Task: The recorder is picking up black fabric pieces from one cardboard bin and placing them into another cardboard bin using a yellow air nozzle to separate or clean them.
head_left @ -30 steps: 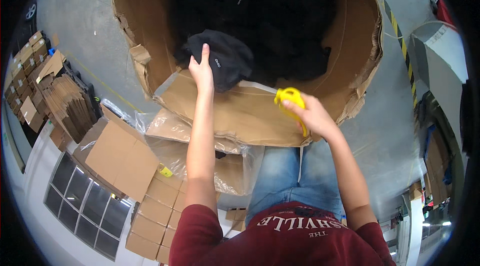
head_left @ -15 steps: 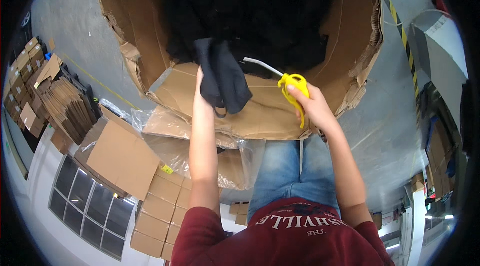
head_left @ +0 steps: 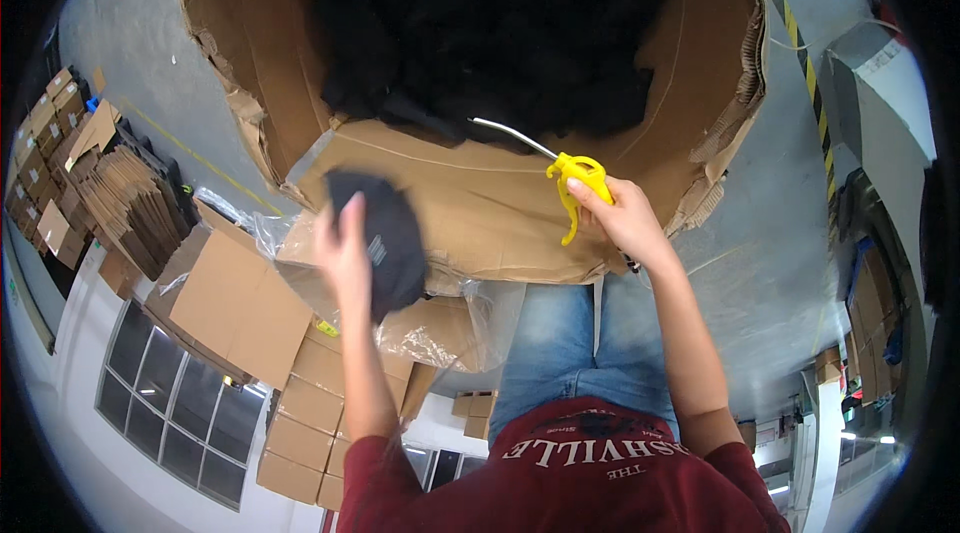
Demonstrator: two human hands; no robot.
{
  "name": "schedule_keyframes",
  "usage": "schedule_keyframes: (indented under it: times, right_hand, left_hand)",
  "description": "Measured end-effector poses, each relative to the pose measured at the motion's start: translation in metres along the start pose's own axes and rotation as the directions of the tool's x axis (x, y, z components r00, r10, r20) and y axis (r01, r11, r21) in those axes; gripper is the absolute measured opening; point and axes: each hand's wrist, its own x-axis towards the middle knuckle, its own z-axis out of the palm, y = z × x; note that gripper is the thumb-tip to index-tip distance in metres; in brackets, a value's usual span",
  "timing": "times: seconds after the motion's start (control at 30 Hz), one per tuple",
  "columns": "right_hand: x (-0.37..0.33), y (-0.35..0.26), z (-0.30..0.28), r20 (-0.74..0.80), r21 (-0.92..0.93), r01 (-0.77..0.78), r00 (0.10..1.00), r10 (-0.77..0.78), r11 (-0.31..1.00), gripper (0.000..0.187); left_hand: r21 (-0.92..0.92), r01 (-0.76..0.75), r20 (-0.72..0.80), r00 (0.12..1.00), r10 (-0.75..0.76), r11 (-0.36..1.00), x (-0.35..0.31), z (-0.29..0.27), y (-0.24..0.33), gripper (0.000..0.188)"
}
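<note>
My left hand [head_left: 342, 251] is closed on the edge of a black cloth cap [head_left: 396, 238] with a small pale mark, held at the left of the big box's near rim. Motion smears both a little. My right hand [head_left: 634, 225] grips a yellow air blow gun [head_left: 580, 178], its thin bent metal nozzle pointing left over the box's near flap. Inside the large open cardboard box [head_left: 460, 203] lies a heap of black cloth items [head_left: 480, 33], too dark to tell apart.
Clear plastic wrapping and an open carton [head_left: 240, 308] are at the left, beside stacked cartons [head_left: 305, 423]. Flattened cardboard [head_left: 130, 203] leans farther left. Black-and-yellow floor tape [head_left: 815, 83] runs along the right. The box's torn rim stands close before my legs.
My left hand has moved left and toward me with the cap, which has turned from hanging folded to a rounder, flatter side. My right hand and the blow gun have shifted slightly left.
</note>
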Motion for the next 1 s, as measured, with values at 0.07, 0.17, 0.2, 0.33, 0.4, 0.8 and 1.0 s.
schedule_keyframes:
  times: [0.07, 0.17, 0.2, 0.33, 0.4, 0.8, 1.0]
  right_hand:
    - [-0.002, -0.017, -0.007, 0.248, 0.274, -0.327, 0.933, 0.262, 0.904, 0.041]
    - [0.002, -0.009, -0.016, 0.230, 0.343, -0.337, 0.935, 0.269, 0.877, 0.040]
    - [0.003, -0.009, -0.019, 0.234, 0.348, -0.337, 0.935, 0.267, 0.875, 0.040]
    - [0.012, -0.001, -0.025, 0.257, 0.415, -0.341, 0.933, 0.251, 0.843, 0.041]
    - [0.013, 0.003, -0.032, 0.257, 0.430, -0.363, 0.927, 0.273, 0.827, 0.043]
    - [0.023, 0.019, -0.021, 0.141, 0.392, -0.426, 0.904, 0.404, 0.816, 0.045]
    - [0.020, 0.006, -0.007, 0.421, 0.199, -0.556, 0.792, 0.441, 0.807, 0.038]
  left_hand:
    - [-0.060, -0.100, -0.409, 0.910, 0.067, 0.993, -0.042, -0.075, -0.027, 0.031]
    - [0.446, 0.170, -0.388, 0.922, 0.018, 0.879, -0.079, -0.146, -0.046, 0.033]
    - [0.706, 0.366, -0.325, 0.928, -0.182, 0.606, -0.081, -0.154, -0.052, 0.038]
    - [0.777, 0.006, -0.257, 0.915, 0.310, 0.629, -0.054, -0.094, -0.053, 0.048]
    - [0.238, 0.053, -0.194, 0.981, -0.006, 0.970, -0.016, -0.016, -0.030, 0.043]
    - [0.168, 0.773, -0.035, 0.625, -0.780, 0.612, 0.116, 0.292, -0.093, 0.119]
    - [-0.356, 0.387, -0.008, 0.909, -0.417, 0.850, 0.079, 0.217, -0.132, 0.056]
